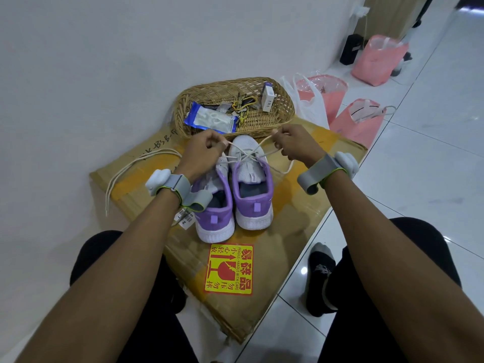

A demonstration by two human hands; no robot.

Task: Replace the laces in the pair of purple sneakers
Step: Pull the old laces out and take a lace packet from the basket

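Arms outstretched; left hand (pixel 207 149), right hand (pixel 292 145) each pinch lace (pixel 263 143).

Sneakers (pixel 233 195) sit side by side on a box (pixel 293 205), basket (pixel 284 100) behind them.

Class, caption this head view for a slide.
Left hand and right hand pull the lace of a sneaker on a cardboard box.

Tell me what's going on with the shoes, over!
Left hand, right hand each pinch the lace, taut. It crosses the right-side sneaker. Spare lace lies aside on box.
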